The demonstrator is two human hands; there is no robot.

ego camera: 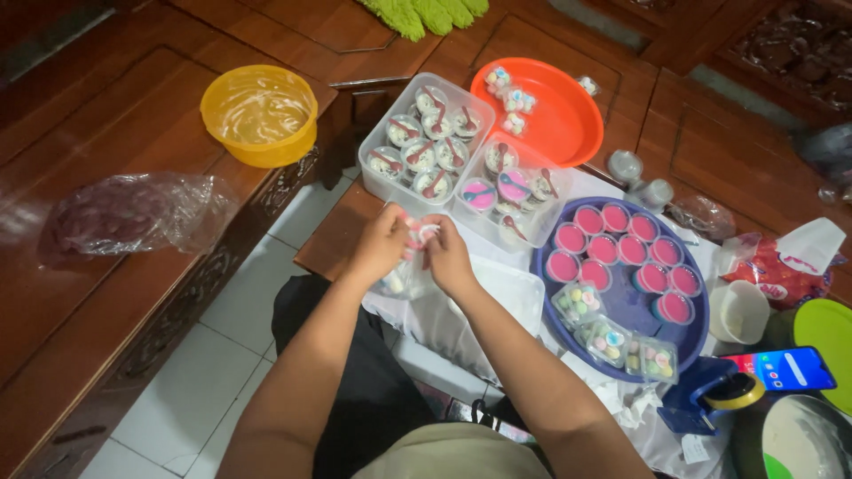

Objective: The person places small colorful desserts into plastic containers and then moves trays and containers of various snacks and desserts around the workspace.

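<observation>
Your left hand (380,246) and your right hand (446,257) were close together, and both pinched one small clear plastic bag (406,273) of little round sweets. The bag hung down from your fingers, so its long side ran up and down, with its open top at your fingertips. It was in the air, just above the white cloth (461,319) at the near edge of the wooden worktop (333,239).

Behind your hands sat two clear plastic boxes. The left box (424,142) held about nine small round cups with red spoons. The right box (510,188) held a few more cups, too crowded to count.

To your right lay a round purple tray (626,306). It carried ten small round cups of smooth pink pudding (603,249) and three little clear packs of pale sweets (608,341). A shiny orange plate (555,120) with a few sweet packs sat farther back.

A round yellow bowl (259,115) stood on the wooden bench (98,293) to your left, well apart from a crinkly clear bag (133,213).
</observation>
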